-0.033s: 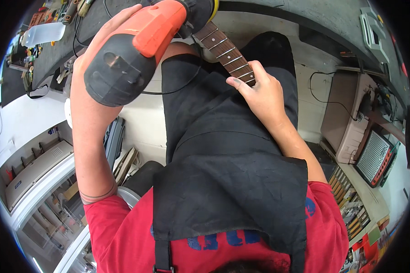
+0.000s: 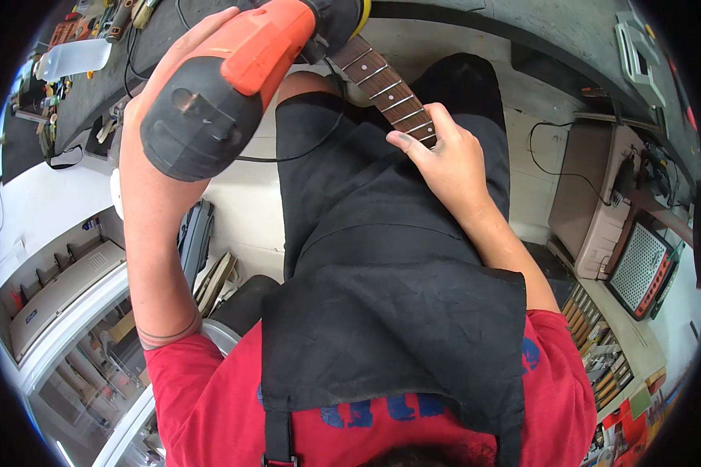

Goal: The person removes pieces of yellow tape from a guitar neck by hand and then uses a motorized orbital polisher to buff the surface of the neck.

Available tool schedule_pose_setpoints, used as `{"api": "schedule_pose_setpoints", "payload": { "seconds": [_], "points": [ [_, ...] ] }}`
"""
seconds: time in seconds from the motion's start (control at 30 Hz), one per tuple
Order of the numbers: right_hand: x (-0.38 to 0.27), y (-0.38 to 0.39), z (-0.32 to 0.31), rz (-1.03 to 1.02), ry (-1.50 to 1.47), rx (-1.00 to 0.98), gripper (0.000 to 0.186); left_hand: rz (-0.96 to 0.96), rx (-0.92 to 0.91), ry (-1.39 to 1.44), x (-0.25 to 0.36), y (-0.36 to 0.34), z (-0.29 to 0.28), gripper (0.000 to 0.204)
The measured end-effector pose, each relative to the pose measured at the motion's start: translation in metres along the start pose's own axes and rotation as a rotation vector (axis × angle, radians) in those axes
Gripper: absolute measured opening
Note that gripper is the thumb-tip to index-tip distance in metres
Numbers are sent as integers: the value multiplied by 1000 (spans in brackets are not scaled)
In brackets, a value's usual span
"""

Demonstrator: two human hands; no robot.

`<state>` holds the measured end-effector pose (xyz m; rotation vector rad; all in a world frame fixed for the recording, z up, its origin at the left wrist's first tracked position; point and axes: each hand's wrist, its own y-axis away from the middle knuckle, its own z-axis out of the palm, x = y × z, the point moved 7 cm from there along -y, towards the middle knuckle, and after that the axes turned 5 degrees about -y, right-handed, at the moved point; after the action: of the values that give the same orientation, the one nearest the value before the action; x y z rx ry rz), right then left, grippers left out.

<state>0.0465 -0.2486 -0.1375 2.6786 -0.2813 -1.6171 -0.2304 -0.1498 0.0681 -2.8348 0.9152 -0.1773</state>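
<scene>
An orange and black power tool [image 2: 266, 50], which looks like a sander or polisher, fills the upper left. My left hand [image 2: 177, 56] is closed around its far side, with part of the fingers hidden behind the body. At the tool's front, a round head with a yellow rim [image 2: 364, 15] is cut off by the top edge. Close beside that head runs a guitar neck [image 2: 387, 87] with a dark fretboard, metal frets and pale dot inlays. My right hand [image 2: 456, 159] grips its near end, thumb across the fretboard. The neck's far end is hidden behind the tool.
A dark workbench [image 2: 475, 22] curves across the top, with a translucent bottle [image 2: 78, 59] and loose tools at left. A black cord [image 2: 319, 144] loops below the power tool, over my black apron [image 2: 382, 257]. A brown case [image 2: 588, 191] stands at right.
The power tool has shifted very slightly to the left with my left hand. My right hand and the guitar neck look unmoved.
</scene>
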Motion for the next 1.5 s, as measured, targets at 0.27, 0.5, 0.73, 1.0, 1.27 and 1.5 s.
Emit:
{"api": "schedule_pose_setpoints", "payload": {
  "seconds": [0.27, 0.5, 0.73, 1.0, 1.27, 1.5],
  "points": [
    [-1, 0, 0, -3, 15, 4, 51, 57, 41, 61, 27, -14, -3, 47],
    [1, 1, 1, 23, 24, -5, 52, -56, -29, 137, 28, -16, -7, 44],
    [0, 1, 0, 10, 40, 12, 52, 5, -20, -38, 18, -9, -4, 45],
    [0, 2, 2, 9, 41, 15, 53, 15, 59, 174, 27, -13, -2, 63],
    [1, 1, 1, 0, 26, 27, 53, -12, 55, 109, 15, -4, 1, 64],
    [3, -1, 2, 27, -22, -21, 53, 30, 64, 209, 22, -1, 5, 57]
  ]
}}
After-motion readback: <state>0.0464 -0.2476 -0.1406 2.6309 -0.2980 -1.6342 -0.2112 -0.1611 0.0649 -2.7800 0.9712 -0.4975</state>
